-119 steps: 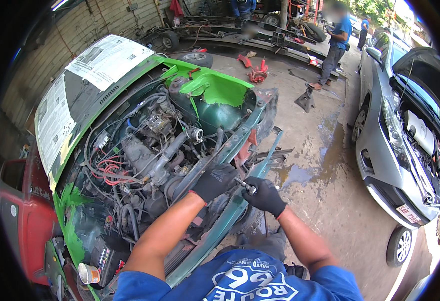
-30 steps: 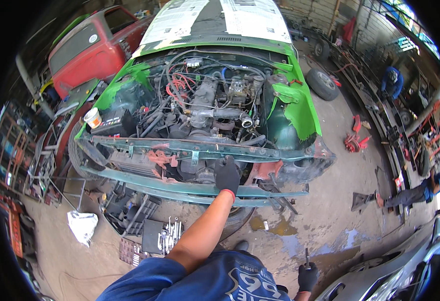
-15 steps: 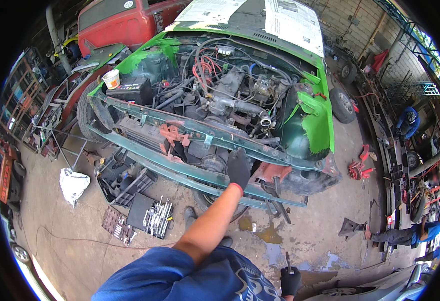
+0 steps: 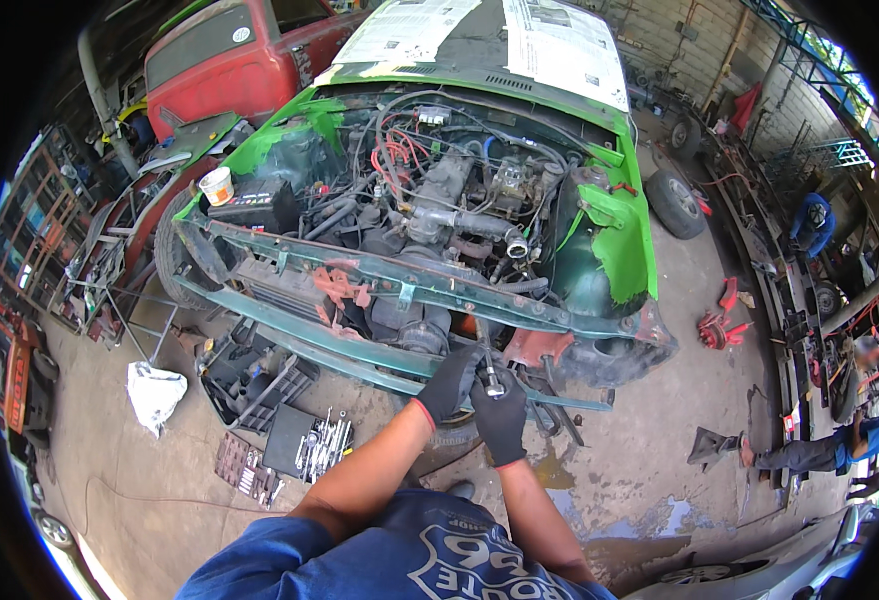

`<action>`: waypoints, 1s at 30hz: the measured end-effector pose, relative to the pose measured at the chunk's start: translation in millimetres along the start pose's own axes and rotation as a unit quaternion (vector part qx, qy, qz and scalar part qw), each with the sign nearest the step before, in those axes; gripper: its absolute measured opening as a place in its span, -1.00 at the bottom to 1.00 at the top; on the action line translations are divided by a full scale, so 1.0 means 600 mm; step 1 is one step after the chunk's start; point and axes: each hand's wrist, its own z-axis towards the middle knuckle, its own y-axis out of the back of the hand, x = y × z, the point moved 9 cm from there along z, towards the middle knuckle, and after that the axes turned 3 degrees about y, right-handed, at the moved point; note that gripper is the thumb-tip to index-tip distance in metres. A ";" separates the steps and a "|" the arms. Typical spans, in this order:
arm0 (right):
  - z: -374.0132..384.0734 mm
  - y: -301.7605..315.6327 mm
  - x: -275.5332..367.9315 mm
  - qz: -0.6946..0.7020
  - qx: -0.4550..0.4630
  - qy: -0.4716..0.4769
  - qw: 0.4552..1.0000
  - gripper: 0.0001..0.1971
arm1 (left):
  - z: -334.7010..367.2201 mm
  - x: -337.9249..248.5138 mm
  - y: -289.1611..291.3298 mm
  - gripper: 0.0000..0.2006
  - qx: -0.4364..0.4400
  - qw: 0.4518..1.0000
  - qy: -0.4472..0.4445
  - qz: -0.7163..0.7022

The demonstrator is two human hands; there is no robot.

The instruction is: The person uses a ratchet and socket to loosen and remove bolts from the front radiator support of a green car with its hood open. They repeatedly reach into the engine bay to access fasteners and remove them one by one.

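- Close together, two hands in black gloves work at the front of a green car [image 4: 624, 262].
- The right hand [image 4: 500, 425] is curled tight around a shiny ratchet wrench [image 4: 493, 384].
- The wrench is between the two hands, and its long thin end points ahead, away from the body.
- The left hand [image 4: 447, 385] has bent fingers right beside the wrench. I cannot tell if they squeeze it.
- Just ahead of the hands is a dark green front crossbar [image 4: 519, 308], and past it sits the engine [image 4: 446, 182].
- Ahead and to the left of the hands is a black battery [image 4: 264, 206], with a white tub [image 4: 216, 186] by it.
- Left of the hands, silver wrenches [image 4: 325, 445] and a white bag [image 4: 155, 395] lie on the floor.
- Ahead and to the right of the hands is a loose wheel [image 4: 675, 204].
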 end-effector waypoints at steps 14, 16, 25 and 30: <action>-0.011 -0.081 -0.022 0.061 -0.068 -0.092 0.992 -0.84 | 0.039 -0.046 0.059 -0.78 0.078 0.984 0.050 0.153; -0.020 -0.102 -0.029 0.064 -0.070 -0.101 0.990 -0.85 | 0.035 -0.062 0.063 -0.76 0.078 0.970 0.077 0.216; -0.012 -0.150 -0.005 0.069 -0.112 -0.070 0.989 -0.84 | 0.053 -0.105 0.063 -0.62 0.183 0.874 0.123 0.434; 0.023 -0.125 0.094 -0.576 0.013 0.082 0.813 -0.82 | 0.078 -0.096 0.059 -0.41 0.123 0.923 -0.037 0.363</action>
